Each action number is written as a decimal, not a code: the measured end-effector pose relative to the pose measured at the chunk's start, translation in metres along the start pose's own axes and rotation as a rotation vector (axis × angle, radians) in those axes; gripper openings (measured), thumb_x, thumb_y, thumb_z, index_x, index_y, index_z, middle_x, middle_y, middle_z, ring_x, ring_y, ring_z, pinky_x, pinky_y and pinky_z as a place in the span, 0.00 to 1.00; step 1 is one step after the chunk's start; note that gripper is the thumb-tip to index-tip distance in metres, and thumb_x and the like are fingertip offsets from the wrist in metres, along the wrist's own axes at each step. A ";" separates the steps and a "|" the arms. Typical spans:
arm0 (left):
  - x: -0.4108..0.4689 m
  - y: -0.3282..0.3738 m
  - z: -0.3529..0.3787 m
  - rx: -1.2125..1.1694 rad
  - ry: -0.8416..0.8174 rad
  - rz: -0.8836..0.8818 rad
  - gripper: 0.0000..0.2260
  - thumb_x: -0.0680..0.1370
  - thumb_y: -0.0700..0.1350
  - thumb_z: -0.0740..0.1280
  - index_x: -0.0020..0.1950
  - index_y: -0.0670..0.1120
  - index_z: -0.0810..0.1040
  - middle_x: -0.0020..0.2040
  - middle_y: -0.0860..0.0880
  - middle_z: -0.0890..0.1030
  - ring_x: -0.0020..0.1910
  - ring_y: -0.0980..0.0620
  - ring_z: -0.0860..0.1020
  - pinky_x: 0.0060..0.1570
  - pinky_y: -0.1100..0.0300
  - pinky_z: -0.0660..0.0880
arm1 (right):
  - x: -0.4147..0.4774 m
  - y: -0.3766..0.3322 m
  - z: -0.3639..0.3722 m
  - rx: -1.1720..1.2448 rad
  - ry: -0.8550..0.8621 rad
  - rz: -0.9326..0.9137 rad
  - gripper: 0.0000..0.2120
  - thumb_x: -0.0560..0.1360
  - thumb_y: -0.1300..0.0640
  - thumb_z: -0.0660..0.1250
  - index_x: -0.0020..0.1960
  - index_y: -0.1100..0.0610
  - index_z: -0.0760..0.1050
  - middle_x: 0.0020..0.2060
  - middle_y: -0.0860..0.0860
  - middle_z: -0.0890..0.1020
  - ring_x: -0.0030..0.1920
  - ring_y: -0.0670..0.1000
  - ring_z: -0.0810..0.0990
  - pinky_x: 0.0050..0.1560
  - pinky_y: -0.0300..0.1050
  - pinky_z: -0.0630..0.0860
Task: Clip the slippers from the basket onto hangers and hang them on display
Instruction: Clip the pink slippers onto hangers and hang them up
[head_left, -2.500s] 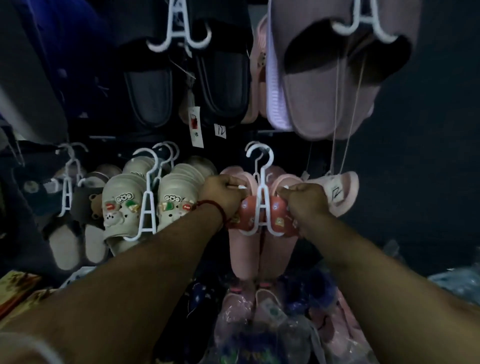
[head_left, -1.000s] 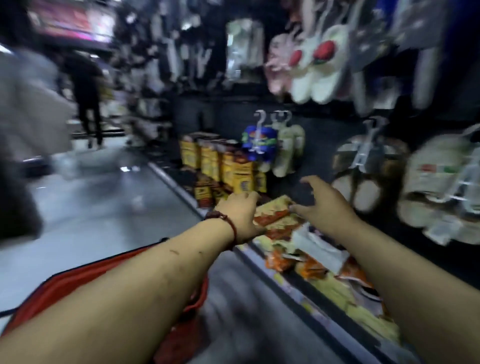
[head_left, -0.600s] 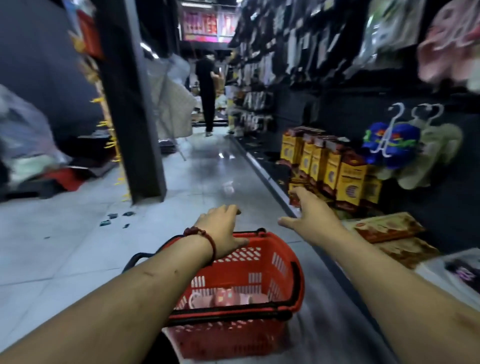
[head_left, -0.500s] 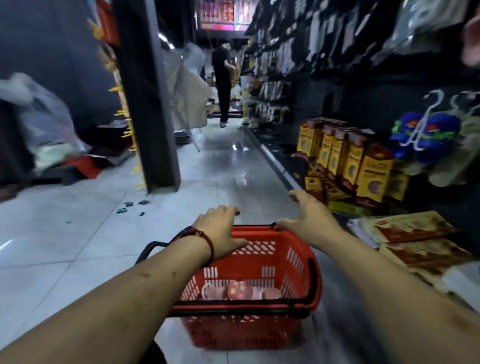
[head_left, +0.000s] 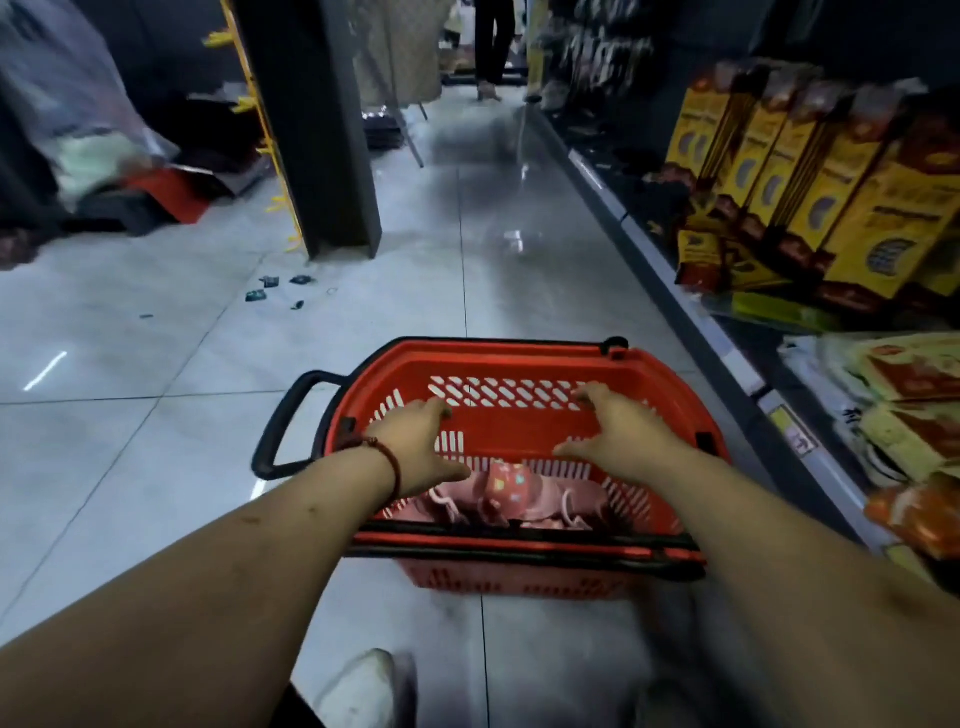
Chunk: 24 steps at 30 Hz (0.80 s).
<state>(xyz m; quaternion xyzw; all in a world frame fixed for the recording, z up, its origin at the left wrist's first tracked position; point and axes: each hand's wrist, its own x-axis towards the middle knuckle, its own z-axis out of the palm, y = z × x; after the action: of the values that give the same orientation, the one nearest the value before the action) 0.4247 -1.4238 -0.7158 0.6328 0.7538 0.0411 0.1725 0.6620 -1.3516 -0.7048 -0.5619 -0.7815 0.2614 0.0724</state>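
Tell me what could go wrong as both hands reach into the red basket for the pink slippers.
The slippers lie heaped with pale loops among them; lifting one may drag the rest. The black handle lies across the near rim of the basket, so the left hand or right hand may snag there. The basket stands on glossy tiles and might slide.

Dim, cool indoor light. Lamp glare streaks the glossy grey tiled floor. The red slotted plastic basket looks sharpest; the tall yellow cardboard boxes smear, and the frame edges bend.
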 end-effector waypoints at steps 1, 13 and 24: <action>0.011 -0.001 0.006 -0.019 -0.056 -0.018 0.36 0.70 0.59 0.75 0.72 0.46 0.68 0.67 0.45 0.75 0.65 0.45 0.75 0.64 0.52 0.72 | 0.007 0.004 0.002 -0.020 -0.036 0.015 0.38 0.70 0.47 0.78 0.74 0.54 0.65 0.69 0.54 0.75 0.67 0.56 0.75 0.64 0.45 0.71; 0.109 -0.018 0.063 0.110 -0.483 -0.098 0.30 0.73 0.56 0.73 0.73 0.47 0.70 0.70 0.46 0.73 0.65 0.44 0.74 0.62 0.53 0.73 | 0.075 0.059 0.053 -0.112 -0.343 0.227 0.36 0.65 0.48 0.82 0.69 0.51 0.72 0.65 0.51 0.78 0.63 0.55 0.77 0.67 0.53 0.74; 0.140 -0.048 0.096 -0.072 -0.671 -0.172 0.22 0.76 0.46 0.72 0.70 0.54 0.74 0.69 0.47 0.73 0.58 0.47 0.78 0.57 0.54 0.78 | 0.122 0.049 0.120 -0.076 -0.456 0.264 0.27 0.72 0.58 0.77 0.69 0.54 0.73 0.55 0.55 0.80 0.51 0.55 0.81 0.44 0.44 0.76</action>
<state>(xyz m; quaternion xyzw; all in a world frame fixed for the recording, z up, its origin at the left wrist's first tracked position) 0.3900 -1.3125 -0.8481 0.5385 0.7037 -0.1574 0.4359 0.6104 -1.2678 -0.8535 -0.5878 -0.7068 0.3589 -0.1615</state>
